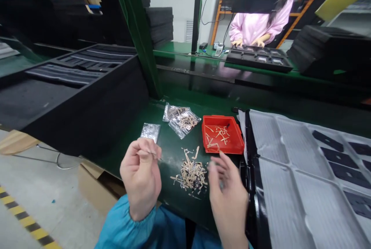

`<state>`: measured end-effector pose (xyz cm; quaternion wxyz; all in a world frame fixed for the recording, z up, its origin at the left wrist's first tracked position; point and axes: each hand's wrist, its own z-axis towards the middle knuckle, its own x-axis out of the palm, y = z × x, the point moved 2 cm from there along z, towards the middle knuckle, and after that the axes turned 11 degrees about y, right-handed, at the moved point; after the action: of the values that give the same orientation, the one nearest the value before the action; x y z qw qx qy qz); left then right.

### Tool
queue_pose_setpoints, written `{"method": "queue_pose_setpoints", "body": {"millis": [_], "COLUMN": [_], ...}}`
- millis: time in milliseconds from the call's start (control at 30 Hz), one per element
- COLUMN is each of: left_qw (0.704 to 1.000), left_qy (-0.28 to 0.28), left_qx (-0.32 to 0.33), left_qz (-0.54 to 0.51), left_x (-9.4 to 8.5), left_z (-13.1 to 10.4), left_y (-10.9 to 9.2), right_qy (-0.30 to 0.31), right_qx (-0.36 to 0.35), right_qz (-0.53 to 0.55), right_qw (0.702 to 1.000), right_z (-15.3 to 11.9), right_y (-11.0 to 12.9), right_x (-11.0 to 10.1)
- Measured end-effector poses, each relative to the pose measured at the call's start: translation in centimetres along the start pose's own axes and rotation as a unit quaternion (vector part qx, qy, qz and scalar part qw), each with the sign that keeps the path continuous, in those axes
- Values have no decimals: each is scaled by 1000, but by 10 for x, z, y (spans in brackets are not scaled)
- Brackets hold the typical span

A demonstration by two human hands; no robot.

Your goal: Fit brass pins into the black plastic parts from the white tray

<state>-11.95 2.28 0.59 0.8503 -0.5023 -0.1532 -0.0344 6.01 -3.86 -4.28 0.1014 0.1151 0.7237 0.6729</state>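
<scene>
A heap of small beige and dark strips (191, 174) lies on the green table between my hands. My left hand (142, 173), left of the heap, is closed in a pinch; whatever sits at its fingertips is too small to name. To the right of the heap, my right hand (227, 195) has its fingers apart, with the thumb away from the others, and nothing clear is in it. Just beyond it stands a red tray (237, 140) holding several beige strips. Plastic bags of strips (187, 121) lie behind the heap, and a flat clear packet (150, 132) is behind my left hand.
On the right lies a large sheet-covered tray (278, 187) with dark flat pieces. A deep black box (116, 90) fills the left. A green post (136, 28) rises behind. Across the bench, a person in pink (255, 26) handles a black tray (257, 59).
</scene>
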Motion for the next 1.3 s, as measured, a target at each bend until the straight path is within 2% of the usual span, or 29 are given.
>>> {"method": "queue_pose_setpoints", "body": {"millis": [67, 100, 167, 233, 333, 400, 467, 533, 600, 700, 800, 867, 933, 1067, 1200, 1300], "left_qw": [999, 996, 988, 976, 958, 944, 929, 913, 888, 824, 755, 727, 713, 707, 699, 673], "left_qy": [52, 86, 155, 216, 285, 325, 357, 389, 439, 545, 630, 657, 669, 680, 699, 732], "left_qx": [15, 16, 11, 12, 11, -14, -56, -91, -115, -138, -135, -128, -122, -111, -104, -98], "left_qz": [-5, -7, -11, -18, -38, -63, -82, -85, -74, -75, -126, -155, -169, -161, -109, -37], "left_x": [10, 16, 27, 36, 37, 33, 33, 45, 74, 141, 198, 218, 224, 214, 198, 204], "left_z": [-4, -7, -16, -24, -30, -26, -11, 12, 35, 53, 44, 31, 17, -1, 2, 13], "left_y": [-2, -1, 1, 3, 3, 5, 7, 7, 5, -2, -6, -5, -2, -2, -3, 5], "right_qy": [64, 107, 206, 265, 267, 254, 234, 204, 178, 164, 169, 172, 167, 115, 30, -45], "right_qx": [37, 63, 105, 124, 118, 104, 92, 88, 88, 86, 81, 80, 79, 44, 19, -26], "right_qz": [43, 104, 251, 339, 369, 387, 398, 406, 413, 422, 426, 434, 448, 464, 452, 417], "right_qw": [996, 987, 940, 894, 882, 880, 882, 886, 889, 888, 885, 881, 874, 877, 892, 908], "right_z": [8, 7, -4, -17, -26, -23, -19, -16, -18, -28, -45, -55, -61, -59, -60, -73], "right_y": [-3, -4, -1, 4, 9, 7, 1, -5, -9, -5, 9, 22, 35, 59, 70, 66], "right_x": [4, 8, 18, 27, 32, 31, 28, 22, 15, -1, -24, -42, -58, -73, -69, -76]}}
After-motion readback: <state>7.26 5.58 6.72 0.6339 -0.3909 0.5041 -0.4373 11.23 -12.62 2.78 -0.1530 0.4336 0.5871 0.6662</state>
